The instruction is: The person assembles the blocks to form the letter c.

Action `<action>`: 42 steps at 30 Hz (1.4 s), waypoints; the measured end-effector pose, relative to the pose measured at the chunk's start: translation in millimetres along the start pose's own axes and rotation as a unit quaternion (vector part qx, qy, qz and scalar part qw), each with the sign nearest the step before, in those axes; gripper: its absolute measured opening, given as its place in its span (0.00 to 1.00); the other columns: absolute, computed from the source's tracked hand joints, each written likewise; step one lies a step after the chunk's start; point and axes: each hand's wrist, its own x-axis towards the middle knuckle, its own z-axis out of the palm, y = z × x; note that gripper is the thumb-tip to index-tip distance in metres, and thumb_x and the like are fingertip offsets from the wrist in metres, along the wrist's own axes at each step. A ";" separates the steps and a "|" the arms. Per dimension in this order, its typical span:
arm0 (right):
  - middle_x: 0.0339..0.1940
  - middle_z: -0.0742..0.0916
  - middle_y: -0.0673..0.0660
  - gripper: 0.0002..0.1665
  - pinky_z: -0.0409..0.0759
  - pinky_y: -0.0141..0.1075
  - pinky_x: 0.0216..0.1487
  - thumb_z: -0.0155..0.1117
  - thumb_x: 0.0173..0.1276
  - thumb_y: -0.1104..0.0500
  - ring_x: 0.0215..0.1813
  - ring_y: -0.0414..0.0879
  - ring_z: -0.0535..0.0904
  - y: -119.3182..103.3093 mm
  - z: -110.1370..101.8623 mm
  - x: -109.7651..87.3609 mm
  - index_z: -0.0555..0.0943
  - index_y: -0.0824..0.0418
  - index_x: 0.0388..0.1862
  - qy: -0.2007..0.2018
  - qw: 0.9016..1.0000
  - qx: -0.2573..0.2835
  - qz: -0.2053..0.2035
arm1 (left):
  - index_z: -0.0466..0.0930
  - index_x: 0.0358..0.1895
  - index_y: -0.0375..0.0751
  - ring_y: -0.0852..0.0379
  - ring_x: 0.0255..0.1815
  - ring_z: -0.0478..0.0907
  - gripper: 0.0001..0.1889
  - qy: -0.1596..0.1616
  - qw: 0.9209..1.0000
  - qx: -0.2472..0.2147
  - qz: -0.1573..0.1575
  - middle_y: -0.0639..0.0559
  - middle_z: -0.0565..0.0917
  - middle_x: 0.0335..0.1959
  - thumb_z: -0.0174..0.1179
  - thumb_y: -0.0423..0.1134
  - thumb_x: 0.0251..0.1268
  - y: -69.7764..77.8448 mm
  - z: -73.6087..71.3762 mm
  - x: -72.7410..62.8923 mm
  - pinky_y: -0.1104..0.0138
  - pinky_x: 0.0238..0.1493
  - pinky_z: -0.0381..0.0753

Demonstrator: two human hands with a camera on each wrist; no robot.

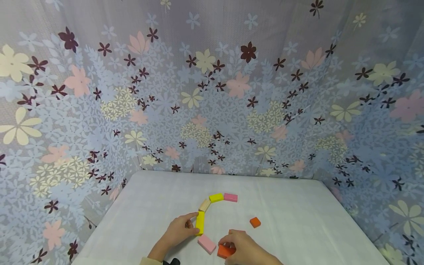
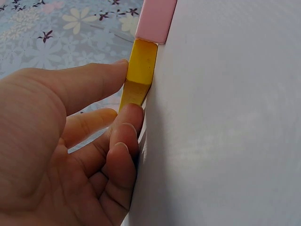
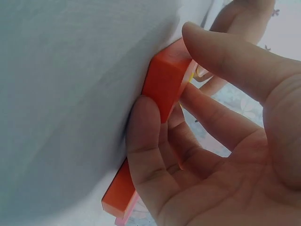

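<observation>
On the white table, my left hand point(image 1: 180, 230) pinches a long yellow block point(image 1: 200, 223), with a fingertip at its far end and the thumb at its near end. The nearer end of that yellow block point(image 2: 142, 61) meets a pink block point(image 2: 157, 21). My right hand point(image 1: 245, 248) grips an orange block point(image 1: 226, 251) between thumb and fingers, beside the near pink block point(image 1: 207, 244). In the right wrist view the orange block point(image 3: 164, 84) shows close over the table surface. Just behind the right hand lies another orange block point(image 3: 120, 188), partly hidden in the head view.
A curved row continues away from the left hand: a pale wooden block point(image 1: 204, 205), a yellow block point(image 1: 216, 198) and a pink block point(image 1: 230, 197). Off to the right lies a small orange block point(image 1: 255, 222). Flowered curtain point(image 1: 218, 110) surrounds the white table point(image 1: 298, 221).
</observation>
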 end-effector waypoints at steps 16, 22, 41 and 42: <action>0.31 0.79 0.47 0.18 0.76 0.34 0.39 0.79 0.56 0.58 0.34 0.40 0.75 -0.1 6.6 3.5 0.89 0.51 0.48 -0.002 1.000 -0.010 -0.018 | 0.76 0.67 0.40 0.60 0.22 0.69 0.31 -0.006 1.000 -0.011 0.010 0.57 0.79 0.25 0.72 0.44 0.61 0.1 2.4 -2.5 0.69 0.23 0.66; 0.31 0.79 0.45 0.19 0.76 0.34 0.39 0.80 0.57 0.56 0.34 0.39 0.75 -1.2 7.6 3.6 0.89 0.52 0.48 0.002 1.000 -0.019 -0.023 | 0.77 0.67 0.42 0.61 0.21 0.69 0.31 -0.004 1.000 -0.003 0.000 0.58 0.79 0.24 0.72 0.46 0.61 -0.9 3.5 -0.1 0.69 0.23 0.66; 0.31 0.78 0.46 0.18 0.76 0.34 0.39 0.79 0.57 0.58 0.33 0.40 0.75 -4.8 7.1 9.2 0.89 0.51 0.48 0.006 0.999 -0.032 -0.016 | 0.77 0.67 0.43 0.61 0.21 0.69 0.31 -0.002 1.000 0.003 -0.001 0.58 0.78 0.24 0.72 0.46 0.61 -2.5 1.2 2.0 0.68 0.23 0.66; 0.31 0.78 0.46 0.18 0.76 0.35 0.39 0.79 0.57 0.58 0.34 0.40 0.75 -5.0 6.6 9.1 0.89 0.51 0.48 0.005 0.999 -0.031 -0.015 | 0.77 0.67 0.43 0.61 0.21 0.69 0.31 -0.002 1.000 0.003 0.001 0.58 0.78 0.24 0.72 0.46 0.61 -2.4 0.7 1.9 0.68 0.23 0.66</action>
